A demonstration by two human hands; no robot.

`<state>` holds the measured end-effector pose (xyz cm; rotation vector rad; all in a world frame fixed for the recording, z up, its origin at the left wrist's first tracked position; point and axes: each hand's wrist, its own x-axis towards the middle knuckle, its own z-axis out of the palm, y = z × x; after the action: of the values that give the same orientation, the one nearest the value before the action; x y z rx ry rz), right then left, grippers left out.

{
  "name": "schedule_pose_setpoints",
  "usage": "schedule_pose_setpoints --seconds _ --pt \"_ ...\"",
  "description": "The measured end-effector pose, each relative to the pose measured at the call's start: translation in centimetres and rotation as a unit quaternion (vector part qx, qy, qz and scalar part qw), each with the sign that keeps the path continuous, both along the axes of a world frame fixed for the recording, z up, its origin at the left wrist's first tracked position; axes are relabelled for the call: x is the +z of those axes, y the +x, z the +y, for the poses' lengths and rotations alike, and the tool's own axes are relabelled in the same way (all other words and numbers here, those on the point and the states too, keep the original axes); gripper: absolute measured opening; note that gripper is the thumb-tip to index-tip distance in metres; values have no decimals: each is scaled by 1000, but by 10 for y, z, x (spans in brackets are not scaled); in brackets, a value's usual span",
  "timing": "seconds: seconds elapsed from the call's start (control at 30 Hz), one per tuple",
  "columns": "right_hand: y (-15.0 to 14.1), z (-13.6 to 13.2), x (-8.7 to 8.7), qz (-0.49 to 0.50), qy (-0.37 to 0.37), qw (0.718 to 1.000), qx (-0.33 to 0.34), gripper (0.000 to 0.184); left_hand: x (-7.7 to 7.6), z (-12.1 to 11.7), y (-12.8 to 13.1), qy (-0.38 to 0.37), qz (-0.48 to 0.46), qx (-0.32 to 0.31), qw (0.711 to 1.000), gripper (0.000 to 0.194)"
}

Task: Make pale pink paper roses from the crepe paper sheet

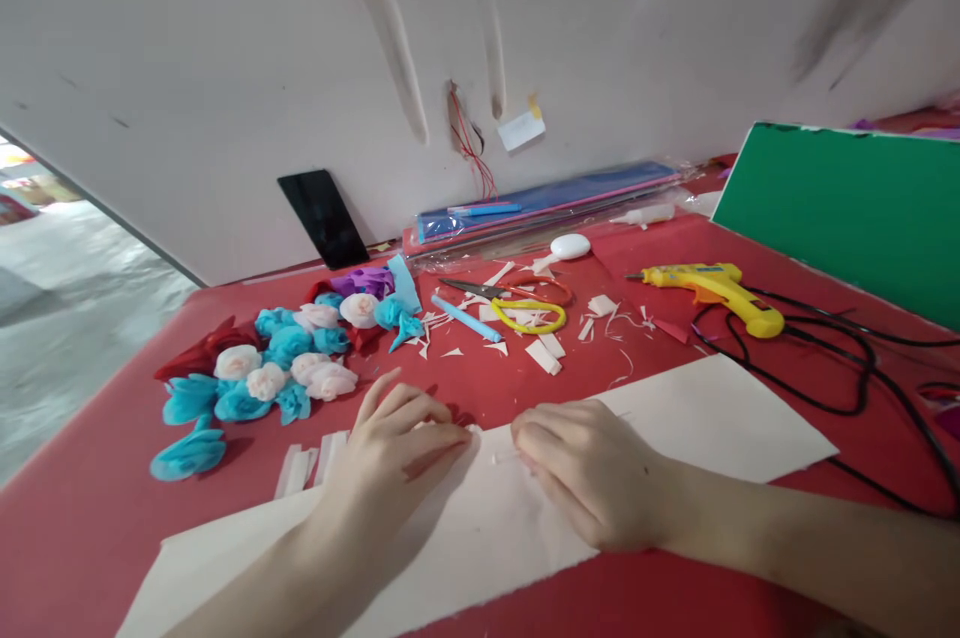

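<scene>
Forearms (270,568) aslant, left hand (394,448) and right hand (604,473) palm-down over white paper (465,543).

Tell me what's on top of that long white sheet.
The left hand and right hand are over the white sheet. A small pale strip shows beside the right hand. Whatever lies beneath the hands is covered and can't be seen.
</scene>
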<state>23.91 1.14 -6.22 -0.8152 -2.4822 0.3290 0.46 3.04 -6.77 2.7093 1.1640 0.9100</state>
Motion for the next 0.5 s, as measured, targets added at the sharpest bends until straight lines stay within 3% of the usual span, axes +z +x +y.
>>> schedule_pose_setpoints --seconds 0.17,0.5 --pt "-2 0 0 1 1 1000 0 20 0 -1 1 -20 -2 15 1000 15" --pt "-3 0 -2 19 4 1000 8 22 0 -6 0 -45 2 24 999 18"
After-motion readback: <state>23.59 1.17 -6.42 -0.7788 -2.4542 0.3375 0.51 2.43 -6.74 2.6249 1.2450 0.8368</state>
